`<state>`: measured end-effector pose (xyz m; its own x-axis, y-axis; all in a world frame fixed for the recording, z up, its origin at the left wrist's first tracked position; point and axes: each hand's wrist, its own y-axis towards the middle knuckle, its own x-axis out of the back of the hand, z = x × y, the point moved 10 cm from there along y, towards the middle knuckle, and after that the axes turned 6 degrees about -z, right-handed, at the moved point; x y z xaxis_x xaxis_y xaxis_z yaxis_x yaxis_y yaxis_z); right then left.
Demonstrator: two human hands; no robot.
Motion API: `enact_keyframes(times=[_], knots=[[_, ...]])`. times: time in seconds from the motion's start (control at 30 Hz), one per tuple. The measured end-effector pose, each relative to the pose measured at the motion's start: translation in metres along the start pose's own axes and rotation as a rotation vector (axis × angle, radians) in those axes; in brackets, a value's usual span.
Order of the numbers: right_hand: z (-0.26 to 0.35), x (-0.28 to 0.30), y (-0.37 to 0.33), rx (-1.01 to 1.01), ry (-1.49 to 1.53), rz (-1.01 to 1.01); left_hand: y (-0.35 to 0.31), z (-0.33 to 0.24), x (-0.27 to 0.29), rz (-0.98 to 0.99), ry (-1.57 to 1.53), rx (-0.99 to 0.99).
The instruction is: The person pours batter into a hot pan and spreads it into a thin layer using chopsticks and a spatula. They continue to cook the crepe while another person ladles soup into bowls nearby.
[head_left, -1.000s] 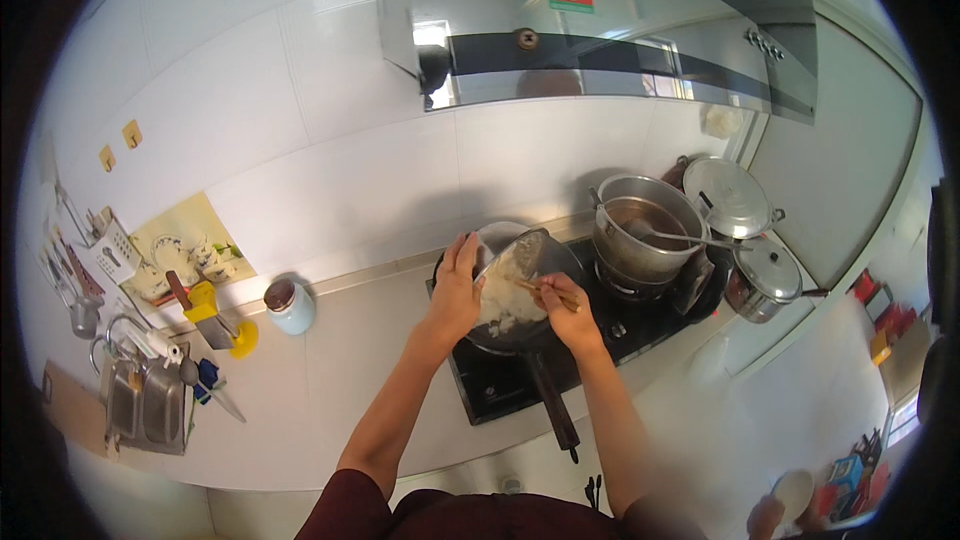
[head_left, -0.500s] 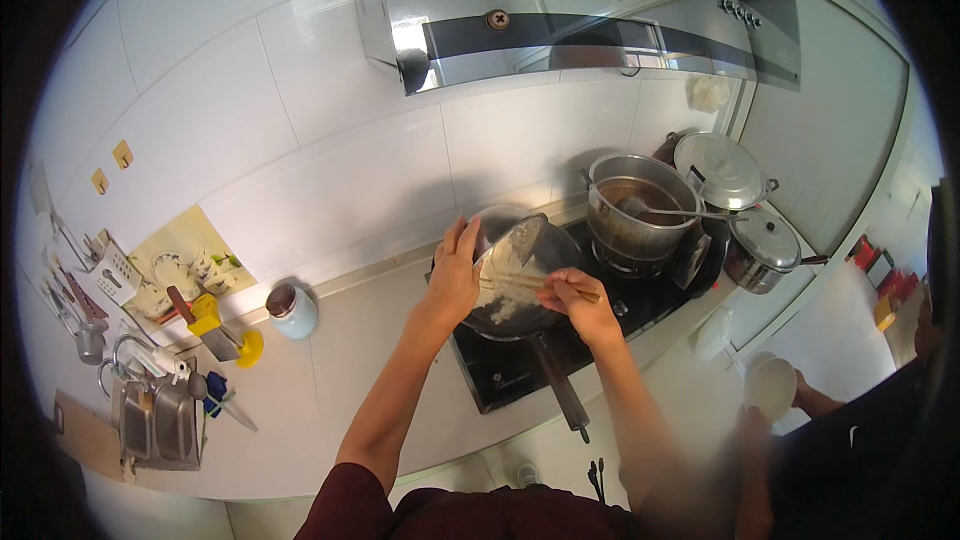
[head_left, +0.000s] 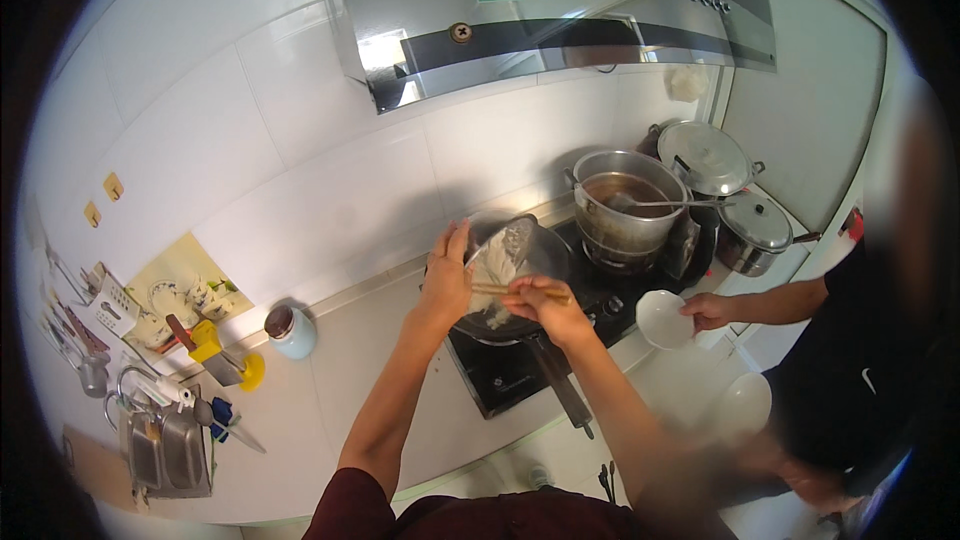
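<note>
My left hand [head_left: 447,275] grips the side of a metal bowl [head_left: 490,224], which is tipped over a dark frying pan [head_left: 548,258]. A pale, lumpy food [head_left: 503,258] clings inside the bowl, and some of it lies in the pan. Held in my right hand [head_left: 545,302] are wooden chopsticks [head_left: 487,289], their tips reaching into the bowl's mouth against the food. The fingers of both hands are closed around what they hold. Part of the bowl is hidden behind my left hand.
Right of the pan stands a large pot [head_left: 625,225] of brown liquid with a ladle [head_left: 660,204]. Two lidded pots [head_left: 757,225] sit beyond. Close on the right, another person holds a white bowl [head_left: 664,321]; a second white bowl [head_left: 748,405] is lower. The range hood [head_left: 590,45] overhangs.
The other person has come closer on the right, and a white bowl now extends toward the stove. My right hand has shifted slightly left with the chopsticks. The whole view has turned a little.
</note>
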<state>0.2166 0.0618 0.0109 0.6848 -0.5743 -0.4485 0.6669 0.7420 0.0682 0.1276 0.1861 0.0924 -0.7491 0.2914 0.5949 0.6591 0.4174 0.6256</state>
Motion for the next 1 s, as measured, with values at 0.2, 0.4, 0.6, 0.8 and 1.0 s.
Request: enact_keyframes(times=[0.2,0.4,0.6,0.8,1.0], knots=[[0.008,-0.012,-0.025,-0.008,0.015,-0.005,0.005,0.008,0.003,0.027,0.007,0.034],[0.011,0.033,-0.004,0.136,-0.097,-0.099,0.003,0.014,0.001,0.042,0.034,0.052],[0.059,0.012,0.028,0.308,0.037,-0.146,-0.001,0.014,-0.007,0.023,-0.048,0.069],[0.007,0.020,0.026,0.115,-0.234,-0.104,-0.001,0.017,0.002,-0.019,-0.028,0.050],[-0.004,0.011,0.024,0.142,-0.144,-0.026,0.002,-0.006,-0.013,0.052,0.106,-0.056]])
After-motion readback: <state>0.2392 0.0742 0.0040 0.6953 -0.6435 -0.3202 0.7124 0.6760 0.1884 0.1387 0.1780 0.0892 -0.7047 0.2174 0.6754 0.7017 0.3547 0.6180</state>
